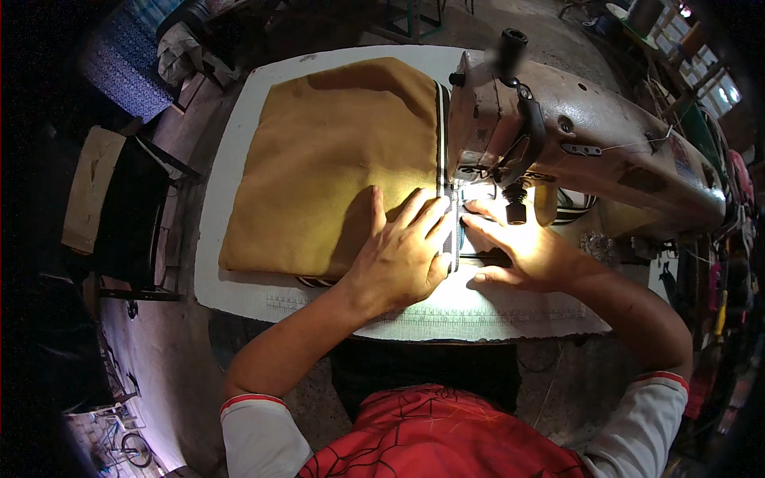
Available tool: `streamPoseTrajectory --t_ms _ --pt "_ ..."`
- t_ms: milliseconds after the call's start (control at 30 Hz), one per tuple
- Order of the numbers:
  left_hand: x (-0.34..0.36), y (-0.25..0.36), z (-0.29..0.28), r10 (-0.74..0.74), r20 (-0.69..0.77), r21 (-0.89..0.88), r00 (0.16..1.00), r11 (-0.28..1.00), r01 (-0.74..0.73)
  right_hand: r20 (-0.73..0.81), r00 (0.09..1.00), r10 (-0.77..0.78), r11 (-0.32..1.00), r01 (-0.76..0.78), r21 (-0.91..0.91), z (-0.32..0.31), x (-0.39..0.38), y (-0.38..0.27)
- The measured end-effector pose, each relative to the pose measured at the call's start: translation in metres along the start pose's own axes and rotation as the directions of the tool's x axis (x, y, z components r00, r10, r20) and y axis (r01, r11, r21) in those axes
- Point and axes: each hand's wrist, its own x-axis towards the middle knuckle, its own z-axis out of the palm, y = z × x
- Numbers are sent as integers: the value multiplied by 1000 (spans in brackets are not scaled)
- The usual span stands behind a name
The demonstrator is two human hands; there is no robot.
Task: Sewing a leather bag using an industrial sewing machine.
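Note:
A mustard fabric piece [311, 167] lies on the white sewing table [231, 295], with a black-and-white striped band [441, 127] along its right edge, running under the head of a worn sewing machine [574, 127]. My left hand [402, 255] rests with fingers spread on the fabric and band, just left of the lit needle area. My right hand [526, 251] lies right of the band, fingers stretched toward the needle area, thumb apart, touching the work under the machine. The needle and exactly what is beneath the right fingertips are hard to make out.
A printed ruler scale runs along the table's front edge. At left stand a chair-like dark frame with a tan board [92, 187] and blue patterned cloth [127, 60]. A green metal frame [414, 24] is behind the table; cluttered items line the far right.

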Motion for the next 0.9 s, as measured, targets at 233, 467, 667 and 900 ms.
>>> streamPoseTrajectory --t_ms 233,467,667,900 --pt "1 0 -1 -2 -2 8 1000 1000 2 -4 1000 -20 1000 20 -22 -1 2 1" --pt "2 0 -2 8 4 32 1000 999 -8 -84 994 -69 998 68 -5 3 3 5" --pt "4 1 -2 11 -20 43 1000 999 -11 -105 991 -87 996 87 -12 1 2 6" --pt "5 5 -5 -12 38 78 999 997 9 -58 994 -91 996 89 -28 -1 2 7"
